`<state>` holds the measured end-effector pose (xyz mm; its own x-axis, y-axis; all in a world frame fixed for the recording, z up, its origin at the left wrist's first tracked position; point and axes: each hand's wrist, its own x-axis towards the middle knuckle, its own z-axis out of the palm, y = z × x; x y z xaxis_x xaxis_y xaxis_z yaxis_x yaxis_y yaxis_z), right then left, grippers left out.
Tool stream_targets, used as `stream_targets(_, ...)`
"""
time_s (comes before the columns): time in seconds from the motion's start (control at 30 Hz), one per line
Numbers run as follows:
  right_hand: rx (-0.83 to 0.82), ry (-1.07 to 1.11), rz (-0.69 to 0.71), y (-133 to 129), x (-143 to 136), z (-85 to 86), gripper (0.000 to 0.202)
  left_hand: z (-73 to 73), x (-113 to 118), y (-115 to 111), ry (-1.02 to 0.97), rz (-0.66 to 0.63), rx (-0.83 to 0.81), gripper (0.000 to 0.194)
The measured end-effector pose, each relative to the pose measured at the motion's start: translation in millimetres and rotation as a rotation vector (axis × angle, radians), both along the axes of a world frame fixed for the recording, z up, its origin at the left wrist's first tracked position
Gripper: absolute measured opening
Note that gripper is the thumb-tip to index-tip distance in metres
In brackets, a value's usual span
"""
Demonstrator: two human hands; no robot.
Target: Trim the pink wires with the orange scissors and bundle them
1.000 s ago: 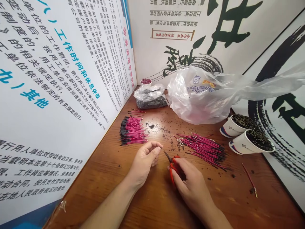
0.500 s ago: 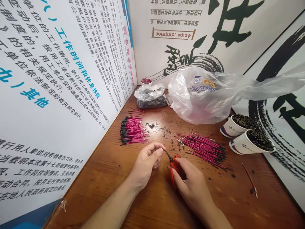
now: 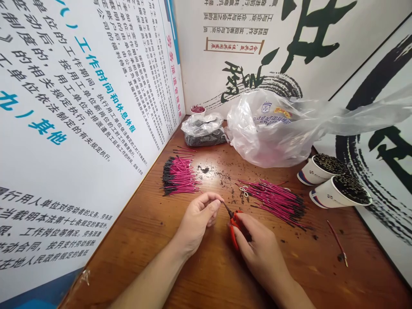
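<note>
My right hand (image 3: 259, 242) is closed around orange-handled pliers or cutters (image 3: 234, 224), whose narrow dark jaws point up and left. The jaw tips meet the fingertips of my left hand (image 3: 201, 216), which pinches something too small to make out. Left of and beyond my hands lies a pile of pink sticks with black ends (image 3: 182, 175). Another pile of pink and black sticks (image 3: 277, 199) spreads to the right, with a small white looped tie (image 3: 244, 190) at its left end. Dark crumbs are scattered between the piles.
A large clear plastic bag (image 3: 270, 133) stands at the back, beside a smaller bag of dark material (image 3: 206, 136) and a cup of pink pieces (image 3: 197, 110). Two filled paper cups (image 3: 331, 197) are at the right. A single reddish stick (image 3: 337, 242) lies near them. Printed panels border the table.
The orange handles have closed slightly in my right hand. My left hand has stayed in place.
</note>
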<state>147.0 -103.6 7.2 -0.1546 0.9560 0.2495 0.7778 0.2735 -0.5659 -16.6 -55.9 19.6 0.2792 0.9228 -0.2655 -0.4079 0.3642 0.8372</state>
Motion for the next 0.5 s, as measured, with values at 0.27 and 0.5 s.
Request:
stream_targets(0.27,-0.030,0.033,0.000,-0.1,-1.4,4.5,0.016,-1.3,0.4,-0.6,0.024,0.007,0.003,0.029)
stream_targets(0.5,-0.030,0.025,0.010,0.3,-1.2,3.6,0.017,-2.6,0.5,-0.7,0.007,0.007,0.000,0.026)
